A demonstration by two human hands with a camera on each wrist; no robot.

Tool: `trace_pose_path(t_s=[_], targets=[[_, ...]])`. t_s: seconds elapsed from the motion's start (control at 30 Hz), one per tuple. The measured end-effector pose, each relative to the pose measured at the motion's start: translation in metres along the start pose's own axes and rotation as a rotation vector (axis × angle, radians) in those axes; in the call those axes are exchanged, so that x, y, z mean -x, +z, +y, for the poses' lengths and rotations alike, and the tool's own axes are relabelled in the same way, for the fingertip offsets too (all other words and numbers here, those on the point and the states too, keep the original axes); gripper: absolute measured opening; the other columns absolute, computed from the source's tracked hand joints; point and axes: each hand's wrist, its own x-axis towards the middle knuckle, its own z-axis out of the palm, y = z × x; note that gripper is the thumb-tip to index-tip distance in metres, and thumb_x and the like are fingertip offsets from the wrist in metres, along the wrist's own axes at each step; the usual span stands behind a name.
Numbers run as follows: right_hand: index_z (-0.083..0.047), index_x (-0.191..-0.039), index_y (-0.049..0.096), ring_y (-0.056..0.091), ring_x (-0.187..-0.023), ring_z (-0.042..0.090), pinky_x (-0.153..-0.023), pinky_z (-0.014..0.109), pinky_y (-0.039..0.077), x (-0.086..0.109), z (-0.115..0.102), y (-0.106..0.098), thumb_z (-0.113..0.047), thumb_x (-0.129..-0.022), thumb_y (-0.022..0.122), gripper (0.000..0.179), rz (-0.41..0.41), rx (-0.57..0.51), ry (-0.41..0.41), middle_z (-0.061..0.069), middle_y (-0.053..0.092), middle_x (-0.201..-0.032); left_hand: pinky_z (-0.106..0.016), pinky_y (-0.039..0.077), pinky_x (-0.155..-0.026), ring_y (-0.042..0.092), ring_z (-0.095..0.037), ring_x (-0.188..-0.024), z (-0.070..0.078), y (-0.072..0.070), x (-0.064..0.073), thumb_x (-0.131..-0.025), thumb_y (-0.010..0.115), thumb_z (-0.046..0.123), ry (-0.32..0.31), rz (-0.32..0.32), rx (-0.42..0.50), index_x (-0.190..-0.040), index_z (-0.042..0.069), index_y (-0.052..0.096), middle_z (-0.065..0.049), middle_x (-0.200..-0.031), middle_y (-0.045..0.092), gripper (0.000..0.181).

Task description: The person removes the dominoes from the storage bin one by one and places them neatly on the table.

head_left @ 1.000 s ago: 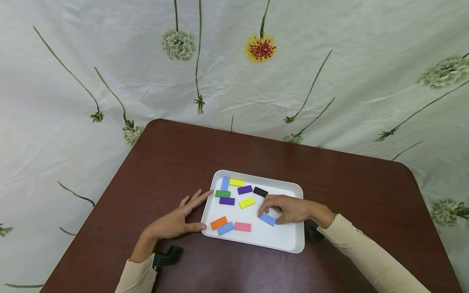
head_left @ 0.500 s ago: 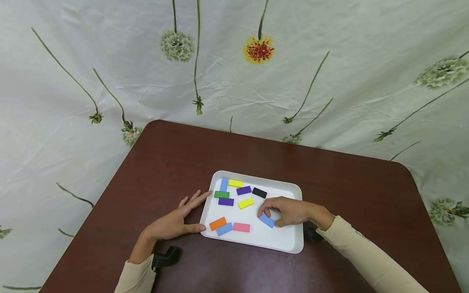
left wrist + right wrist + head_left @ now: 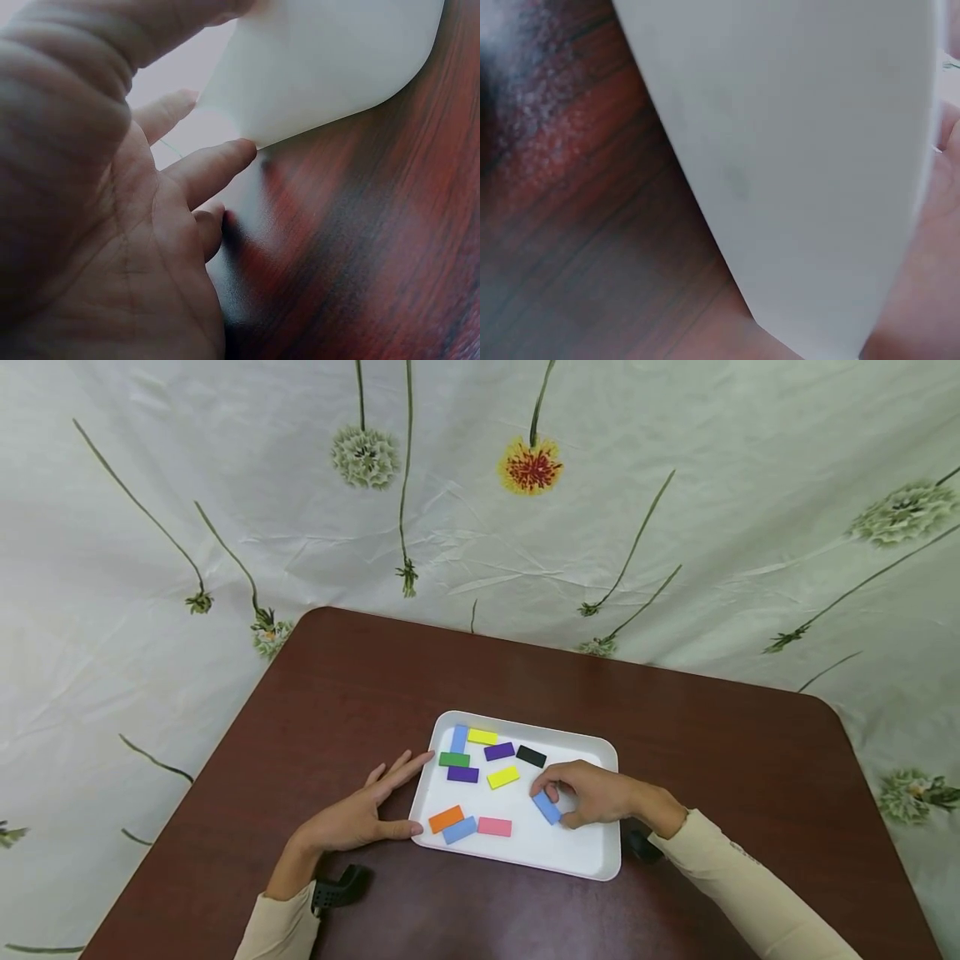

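Note:
In the head view a white tray [image 3: 540,852] holds several small coloured blocks. My right hand [image 3: 592,792] reaches over the tray's right side and pinches a light blue block [image 3: 546,808] between thumb and fingers. My left hand [image 3: 352,817] rests at the tray's left edge, its fingers spread and the thumb and index tip touching the rim. The left wrist view shows the left fingers [image 3: 214,169] against the tray's outer wall [image 3: 322,60]. In the right wrist view the tray wall [image 3: 780,150] covers most of the hand's work, so the held block is hidden there.
At the tray's upper left lie a blue block [image 3: 459,738], a green block [image 3: 454,760], yellow and purple blocks, with a black block [image 3: 532,756] to their right. An orange block [image 3: 446,818], a blue one and a pink block [image 3: 495,827] lie lower left. The dark red table [image 3: 420,668] surrounds the tray.
The light blue block in my right hand has turned to a steeper slant, the hand shifting only slightly. My left hand stays in place at the tray's edge.

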Motion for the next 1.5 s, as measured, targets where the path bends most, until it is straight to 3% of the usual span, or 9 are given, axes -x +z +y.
trace_pose_path(t_s=[0.2, 0.47, 0.67, 0.9, 1.3, 1.5], targets=[[-0.015, -0.115, 0.065, 0.048, -0.092, 0.009, -0.074, 0.019, 0.043, 0.001, 0.001, -0.001, 0.000, -0.080, 0.077, 0.040, 0.050, 0.006, -0.001, -0.006, 0.054, -0.092, -0.063, -0.010, -0.118, -0.001, -0.036, -0.156, -0.001, 0.000, -0.001, -0.085, 0.079, 0.038, 0.006, -0.006, 0.000, -0.159, 0.037, 0.022, -0.008, -0.168, 0.017, 0.094], [-0.008, -0.116, 0.067, 0.044, -0.076, 0.011, -0.067, 0.019, 0.039, 0.009, 0.006, -0.012, 0.000, -0.079, 0.077, 0.039, 0.163, 0.042, -0.099, -0.002, 0.053, -0.087, -0.064, -0.009, -0.118, -0.001, -0.037, -0.156, 0.000, 0.000, -0.001, -0.086, 0.079, 0.037, 0.020, -0.008, -0.011, -0.160, 0.034, 0.023, -0.006, -0.167, 0.020, 0.093], [-0.008, -0.119, 0.066, 0.043, -0.077, 0.012, -0.067, 0.022, 0.040, 0.017, 0.009, -0.021, -0.001, -0.081, 0.077, 0.040, 0.188, 0.008, -0.070, -0.004, 0.051, -0.088, -0.066, -0.009, -0.118, -0.002, -0.038, -0.156, 0.001, 0.000, -0.001, -0.086, 0.079, 0.037, 0.007, -0.007, -0.008, -0.160, 0.034, 0.023, -0.008, -0.167, 0.018, 0.092], [-0.009, -0.116, 0.064, 0.043, -0.080, 0.011, -0.067, 0.025, 0.039, 0.029, 0.016, -0.034, -0.002, -0.080, 0.080, 0.039, 0.242, 0.051, -0.044, -0.004, 0.044, -0.084, -0.065, -0.010, -0.118, -0.002, -0.037, -0.156, 0.000, 0.001, -0.002, -0.086, 0.079, 0.037, 0.012, -0.005, -0.006, -0.159, 0.035, 0.024, -0.008, -0.168, 0.018, 0.092], [-0.010, -0.120, 0.064, 0.044, -0.078, 0.012, -0.065, 0.025, 0.040, 0.068, 0.035, -0.059, -0.001, -0.080, 0.081, 0.044, 0.441, -0.001, 0.028, 0.000, 0.046, -0.087, -0.064, -0.010, -0.118, 0.001, -0.038, -0.156, 0.003, 0.003, -0.004, -0.085, 0.080, 0.037, 0.034, -0.005, -0.017, -0.159, 0.033, 0.024, -0.004, -0.167, 0.023, 0.092], [-0.004, -0.120, 0.063, 0.043, -0.077, 0.011, -0.063, 0.024, 0.039, 0.082, 0.050, -0.059, -0.002, -0.081, 0.080, 0.042, 0.465, 0.016, 0.062, 0.002, 0.046, -0.087, -0.064, -0.009, -0.118, 0.002, -0.038, -0.155, 0.002, 0.002, -0.003, -0.085, 0.081, 0.037, 0.032, 0.001, -0.024, -0.159, 0.033, 0.023, -0.003, -0.166, 0.025, 0.094]])
